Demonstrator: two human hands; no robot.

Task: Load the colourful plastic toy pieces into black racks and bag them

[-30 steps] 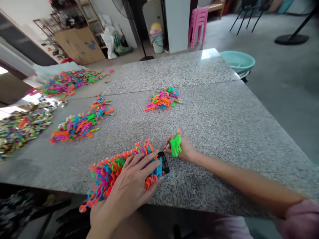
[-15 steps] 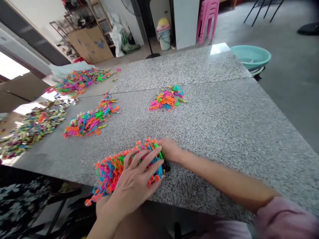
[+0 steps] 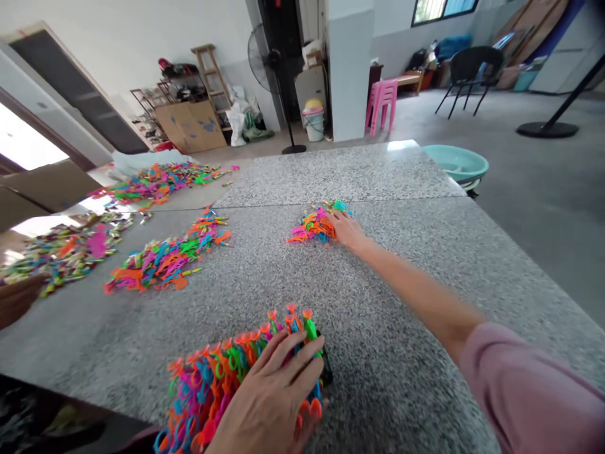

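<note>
My left hand (image 3: 271, 394) lies across a packed row of small bright plastic pieces (image 3: 208, 384) with rings and round flared orange ends. Its fingers are stretched over the right end of the row, and the thumb is low at the front side. Part of a black object (image 3: 326, 362) shows at that right end, mostly covered. Farther off, my right hand (image 3: 348, 230) reaches to a small loose pile of similar pieces (image 3: 312, 226). Its slightly blurred fingers are extended and touch the pile's right side; what lies beneath them is hidden.
A second colourful pile (image 3: 163, 261) lies left of centre on the speckled stone table (image 3: 401, 265). Beyond are a mixed heap (image 3: 61, 252) and a large bright heap (image 3: 161, 180). Another person's hand (image 3: 21, 299) is at the left edge. A turquoise basin (image 3: 456, 162) stands past the table's right edge.
My right hand has left the row's right end and moved forward to the loose pile. My left hand stays on the row. Another person's hand has appeared at left, and the view has tilted up.
</note>
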